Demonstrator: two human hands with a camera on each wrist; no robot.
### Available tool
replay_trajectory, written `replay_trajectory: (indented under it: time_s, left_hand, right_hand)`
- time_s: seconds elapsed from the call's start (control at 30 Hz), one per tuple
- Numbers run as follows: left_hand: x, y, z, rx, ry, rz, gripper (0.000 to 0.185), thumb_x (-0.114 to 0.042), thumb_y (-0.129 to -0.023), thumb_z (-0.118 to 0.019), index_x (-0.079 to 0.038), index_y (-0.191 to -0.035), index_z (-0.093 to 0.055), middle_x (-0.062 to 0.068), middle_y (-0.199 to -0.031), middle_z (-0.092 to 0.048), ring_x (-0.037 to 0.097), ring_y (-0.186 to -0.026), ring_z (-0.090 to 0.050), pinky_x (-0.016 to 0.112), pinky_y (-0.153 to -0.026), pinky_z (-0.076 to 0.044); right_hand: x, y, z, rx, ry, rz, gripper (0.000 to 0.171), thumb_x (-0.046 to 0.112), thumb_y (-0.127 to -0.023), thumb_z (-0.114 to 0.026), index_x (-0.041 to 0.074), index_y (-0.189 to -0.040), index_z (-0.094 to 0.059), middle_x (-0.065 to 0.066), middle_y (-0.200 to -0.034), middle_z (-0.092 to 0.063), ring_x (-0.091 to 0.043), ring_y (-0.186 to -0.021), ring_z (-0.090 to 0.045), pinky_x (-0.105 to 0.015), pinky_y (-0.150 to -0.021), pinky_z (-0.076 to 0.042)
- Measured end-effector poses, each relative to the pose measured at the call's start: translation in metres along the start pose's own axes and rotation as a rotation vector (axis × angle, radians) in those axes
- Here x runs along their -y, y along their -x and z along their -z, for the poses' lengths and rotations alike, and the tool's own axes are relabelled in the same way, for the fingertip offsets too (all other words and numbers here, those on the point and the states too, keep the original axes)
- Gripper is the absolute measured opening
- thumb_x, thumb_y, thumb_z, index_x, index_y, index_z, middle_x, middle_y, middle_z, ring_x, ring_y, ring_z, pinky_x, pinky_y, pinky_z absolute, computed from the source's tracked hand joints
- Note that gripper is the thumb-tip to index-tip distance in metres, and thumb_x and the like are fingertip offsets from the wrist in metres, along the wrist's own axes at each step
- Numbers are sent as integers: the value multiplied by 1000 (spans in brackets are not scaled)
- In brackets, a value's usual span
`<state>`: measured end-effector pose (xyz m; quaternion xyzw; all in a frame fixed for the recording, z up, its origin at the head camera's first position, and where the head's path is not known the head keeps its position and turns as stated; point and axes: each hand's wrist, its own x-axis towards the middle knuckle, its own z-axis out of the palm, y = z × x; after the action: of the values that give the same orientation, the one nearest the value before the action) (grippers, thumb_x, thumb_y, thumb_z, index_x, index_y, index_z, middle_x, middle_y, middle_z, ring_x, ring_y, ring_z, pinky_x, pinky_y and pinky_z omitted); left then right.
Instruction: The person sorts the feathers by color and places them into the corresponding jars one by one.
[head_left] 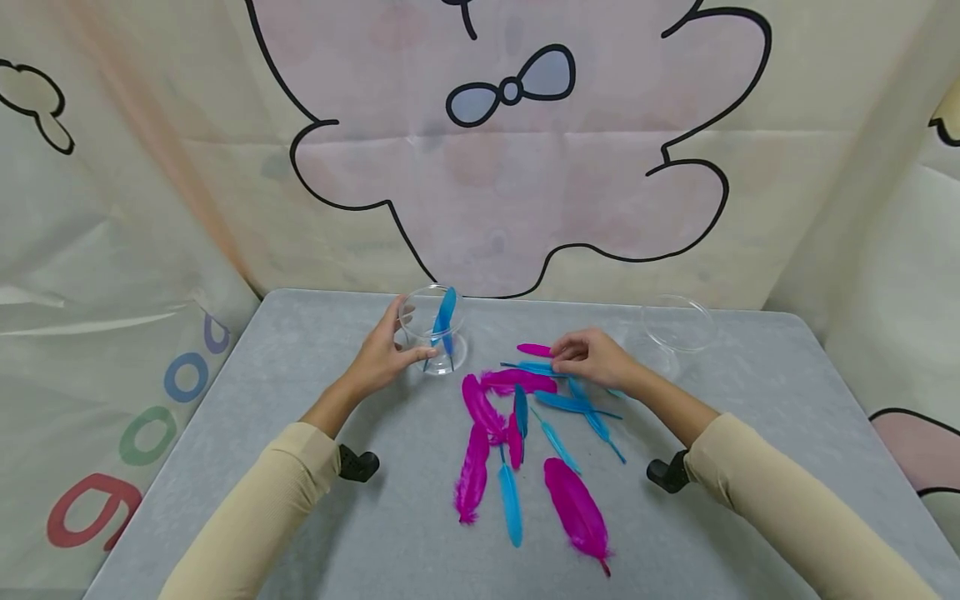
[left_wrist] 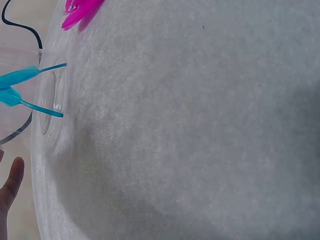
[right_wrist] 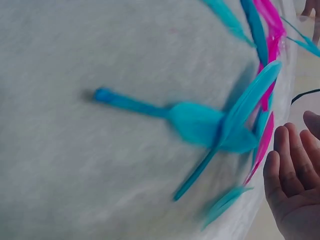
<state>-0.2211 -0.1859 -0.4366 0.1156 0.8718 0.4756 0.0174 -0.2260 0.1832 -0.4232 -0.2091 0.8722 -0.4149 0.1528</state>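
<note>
Grey bench (head_left: 300, 433) with a loose pile of pink and blue feathers (head_left: 525, 442) spread just below the right hand (head_left: 592, 358). Left hand (head_left: 382, 354) has its fingers (head_left: 416, 356) wrapped around a clear cup (head_left: 438, 337), two blue feathers (head_left: 444, 321) standing inside it. Right hand's fingers are bent down onto a blue feather (head_left: 536, 367), but I honestly can't tell if they're pinching it or only touching. A second clear cup (head_left: 675, 329) sits further right of that hand.

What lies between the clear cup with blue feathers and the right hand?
In the head view, only bare grey tabletop separates the clear plastic cup from the right hand.
</note>
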Motion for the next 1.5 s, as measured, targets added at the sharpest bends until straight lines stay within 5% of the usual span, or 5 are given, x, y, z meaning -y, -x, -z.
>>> replay_trajectory:
  time_s: [0.43, 0.9, 1.5]
  left_hand:
    - [-1, 0, -1, -3, -2, -4, 102, -36, -85, -79, -12, -159, -13, 14, -159, -32, 43, -142, -33, 59, -103, -43]
    - [-2, 1, -1, 1, -1, 15, 102, -30, -86, -80, -15, -159, -11, 13, -159, -32, 41, -143, -33, 58, -104, -43]
    - [-1, 2, -2, -8, 3, 11, 102, -32, -86, -80, -13, -159, -11, 14, -159, -32, 41, -143, -33, 57, -103, -44]
  right_hand:
    - [-22, 21, 3, 87, -36, 32, 26, 5, -92, -71, -8, -114, -66, -13, -97, -74, -26, -93, -71, -31, -86, -57]
    - [-34, 30, -6, 88, -44, 32, 27, 7, -88, -76, -7, -109, -67, -11, -96, -72, -22, -87, -67, -21, -79, -55]
    - [-38, 32, -17, 66, 1, 75, 26, 3, -83, -79, -1, -106, -69, -7, -93, -69, -21, -86, -61, -28, -78, -53]
